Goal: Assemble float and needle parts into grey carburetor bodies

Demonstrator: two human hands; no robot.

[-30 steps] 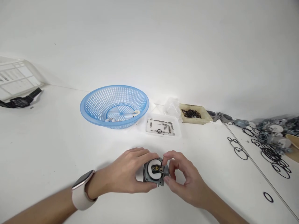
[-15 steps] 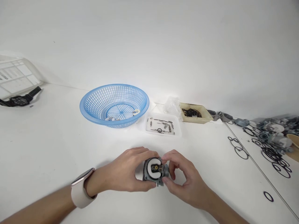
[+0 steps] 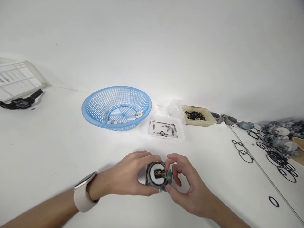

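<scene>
A grey metal carburetor body [image 3: 168,177] lies low in the middle of the view, its open side up. Inside it a white C-shaped float [image 3: 154,174] surrounds a dark centre with a brass-coloured piece. My left hand [image 3: 129,174] grips the body from the left, thumb at its near edge and fingers along its far edge. My right hand [image 3: 190,186] is at the right side, index finger and thumb touching the body near the float's open end, the other fingers curled. Whether a small part sits between those fingertips cannot be made out.
Behind are a blue basket [image 3: 95,122], a white tray of small metal parts [image 3: 180,133], clear plastic wrap [image 3: 174,108] and a cream box [image 3: 209,118] with black rings. Black O-rings [image 3: 245,156] and carburetor bodies [image 3: 285,143] lie right; a black watch [image 3: 21,103] is left.
The fingers of my right hand have shifted slightly at the body's right side, with the index finger more bent. My left hand keeps its grip. The view has moved a little.
</scene>
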